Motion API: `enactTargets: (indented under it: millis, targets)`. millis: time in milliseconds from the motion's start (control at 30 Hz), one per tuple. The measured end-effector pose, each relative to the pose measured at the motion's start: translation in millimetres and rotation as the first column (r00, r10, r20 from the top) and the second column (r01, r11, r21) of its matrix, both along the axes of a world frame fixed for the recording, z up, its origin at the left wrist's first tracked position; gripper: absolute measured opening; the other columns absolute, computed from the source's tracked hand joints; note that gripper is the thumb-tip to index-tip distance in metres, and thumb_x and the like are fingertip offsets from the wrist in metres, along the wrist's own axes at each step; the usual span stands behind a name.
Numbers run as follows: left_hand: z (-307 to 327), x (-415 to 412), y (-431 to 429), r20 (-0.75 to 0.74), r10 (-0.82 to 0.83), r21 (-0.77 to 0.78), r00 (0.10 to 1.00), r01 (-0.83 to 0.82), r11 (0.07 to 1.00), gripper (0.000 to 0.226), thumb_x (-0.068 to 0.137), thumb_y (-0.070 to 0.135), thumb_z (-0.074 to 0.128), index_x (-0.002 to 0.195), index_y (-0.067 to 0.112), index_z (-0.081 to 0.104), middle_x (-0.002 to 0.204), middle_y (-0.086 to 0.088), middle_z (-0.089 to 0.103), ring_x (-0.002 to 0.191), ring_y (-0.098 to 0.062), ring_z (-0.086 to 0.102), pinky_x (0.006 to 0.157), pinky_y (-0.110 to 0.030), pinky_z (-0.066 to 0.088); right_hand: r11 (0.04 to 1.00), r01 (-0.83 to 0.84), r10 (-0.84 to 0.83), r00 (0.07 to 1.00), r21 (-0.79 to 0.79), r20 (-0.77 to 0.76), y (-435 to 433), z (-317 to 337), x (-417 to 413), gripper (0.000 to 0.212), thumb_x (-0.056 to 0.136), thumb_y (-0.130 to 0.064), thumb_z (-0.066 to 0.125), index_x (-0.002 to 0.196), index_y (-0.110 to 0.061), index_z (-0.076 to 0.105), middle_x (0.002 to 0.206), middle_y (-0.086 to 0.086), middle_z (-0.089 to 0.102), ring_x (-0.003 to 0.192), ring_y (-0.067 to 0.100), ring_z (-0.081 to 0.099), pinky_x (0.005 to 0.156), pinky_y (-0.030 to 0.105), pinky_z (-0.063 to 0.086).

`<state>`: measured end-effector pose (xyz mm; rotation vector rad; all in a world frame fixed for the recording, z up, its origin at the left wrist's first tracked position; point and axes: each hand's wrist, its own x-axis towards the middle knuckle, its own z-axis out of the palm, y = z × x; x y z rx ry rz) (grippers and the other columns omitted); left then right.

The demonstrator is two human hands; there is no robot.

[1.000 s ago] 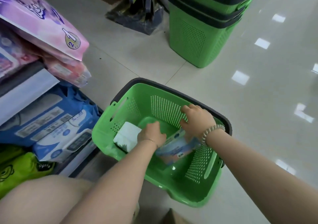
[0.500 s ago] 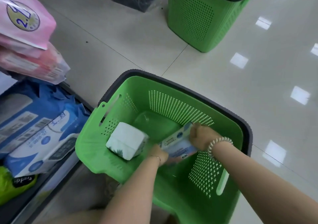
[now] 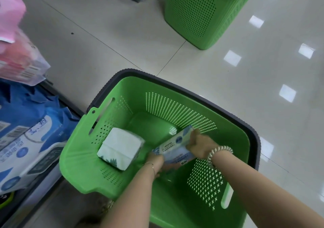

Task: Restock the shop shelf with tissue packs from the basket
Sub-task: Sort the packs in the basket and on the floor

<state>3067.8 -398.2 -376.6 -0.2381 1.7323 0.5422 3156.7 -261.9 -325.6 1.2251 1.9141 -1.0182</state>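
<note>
Now, blue pack (image 3: 175,148): it lies tilted inside the basket (image 3: 252,134), far end raised toward the perforated back wall, near end low by my left wrist.
Right grip (image 3: 199,144): fingers curled over the pack's raised far end, holding it.
Left grip (image 3: 155,163): closed on the low near end and partly hidden under the pack, so I see little of the fingers.
Doing it well: the wrapper looks soft and slick, so I judge it best to squeeze the body of the pack, not loose film. I bring both ends level, lift straight up past the rim, and only then swing left.
White pack (image 3: 121,148): it rests in the basket's left corner, just beside the blue one. I should lift over it, not drag across it. It goes next, I judge.
Shelf (image 3: 68,105): at my left, just beside the basket, crowded with blue bundles (image 3: 26,140) low down and pink bundles (image 3: 10,17) above.
In the way: the basket's left wall stands between pack and shelf, and the pink bundles overhang, so I pick the gap before I move.
Elsewhere: a stack of green baskets (image 3: 192,13) stands well apart on the tiled floor (image 3: 105,43), off my path.
</note>
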Motion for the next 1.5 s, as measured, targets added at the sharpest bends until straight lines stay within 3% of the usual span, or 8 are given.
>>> enactTargets:
  millis: [233,333,433,633,967,1133,1300,1500]
  targets:
    - [6.3,-4.1,0.9,0.046,0.209,0.020,0.977,-0.210,0.977,0.034,0.079,0.003,0.055,0.112,0.003,0.046,0.111,-0.018,0.056,0.086,-0.023,0.052,0.061,-0.029,0.044,0.997,-0.068,0.066,0.996,0.046,0.055,5.0,2.6,-0.1,0.016,0.095,-0.027,0.050,0.098,-0.011,0.052,0.079,0.002,0.060,0.065,0.012,0.059,0.050,0.018,0.047]
    - [14.4,-8.6,1.6,0.035,0.274,0.021,0.961,-0.274,0.961,0.024,0.077,0.001,0.054,0.099,0.005,0.046,0.101,-0.014,0.056,0.080,-0.024,0.053,0.066,-0.027,0.046,1.000,-0.018,0.018,0.999,0.017,0.047,6.3,6.3,0.2,0.015,0.095,-0.027,0.053,0.097,-0.012,0.055,0.086,0.003,0.061,0.073,0.012,0.060,0.058,0.019,0.050]
    - [23.6,-15.0,2.1,0.057,0.256,0.063,0.965,-0.259,0.964,0.028,0.084,0.001,0.045,0.110,0.007,0.053,0.089,-0.009,0.056,0.063,-0.017,0.048,0.049,-0.019,0.039,0.999,0.039,-0.039,0.999,0.000,0.025,6.9,11.6,-0.1,0.013,0.093,-0.027,0.055,0.096,-0.015,0.055,0.092,0.005,0.063,0.083,0.015,0.062,0.069,0.022,0.053]
    - [51.8,-26.9,-1.4,0.050,0.255,0.103,0.966,-0.259,0.960,0.023,0.093,0.004,0.040,0.072,0.011,0.045,0.067,-0.002,0.045,0.052,-0.013,0.039,0.041,-0.018,0.030,0.995,0.080,-0.081,0.997,0.056,0.014,6.5,30.2,-5.1,0.026,0.093,-0.036,0.052,0.092,-0.012,0.059,0.092,0.008,0.066,0.079,0.016,0.065,0.075,0.031,0.058]
    - [81.5,-27.8,-14.1,-0.060,0.267,0.095,0.962,-0.261,0.961,0.018,0.087,0.024,0.052,0.082,0.009,0.058,0.059,-0.001,0.049,0.046,-0.012,0.041,0.039,-0.017,0.029,0.985,0.099,-0.092,0.994,0.138,-0.052,0.4,76.2,-8.5,0.028,0.097,-0.039,0.044,0.078,-0.020,0.053,0.070,0.000,0.061,0.059,0.009,0.058,0.059,0.022,0.054]
    - [109.0,-29.1,-12.5,-0.156,0.324,0.121,0.933,-0.308,0.944,0.016,0.090,0.020,0.054,0.088,0.006,0.061,0.062,-0.002,0.055,0.044,-0.011,0.043,0.030,-0.012,0.027,0.984,0.101,-0.091,0.993,0.145,-0.075,-0.9,93.7,-4.8,0.029,0.096,-0.040,0.043,0.079,-0.022,0.057,0.066,0.001,0.056,0.063,0.015,0.054,0.072,0.027,0.055]
    - [148.8,-39.9,-13.2,-0.287,0.302,0.156,0.909,-0.266,0.951,0.013,0.091,0.017,0.057,0.088,0.005,0.060,0.064,-0.002,0.056,0.041,-0.009,0.044,0.023,-0.013,0.025,0.966,0.148,-0.115,0.980,0.210,-0.163,-2.8,110.7,-6.7,0.028,0.096,-0.037,0.045,0.073,-0.022,0.050,0.063,-0.001,0.048,0.055,0.011,0.046,0.055,0.020,0.046]
    - [196.1,-52.4,-20.3,-0.381,0.364,0.242,0.850,-0.288,0.926,0.012,0.085,0.015,0.060,0.094,0.007,0.058,0.082,-0.007,0.067,0.067,-0.016,0.055,0.052,-0.020,0.041,0.942,0.191,-0.105,0.949,0.276,-0.298,-6.9,141.5,-12.1,0.032,0.091,-0.036,0.052,0.071,-0.011,0.049,0.065,0.003,0.051,0.055,0.015,0.047,0.057,0.027,0.049]
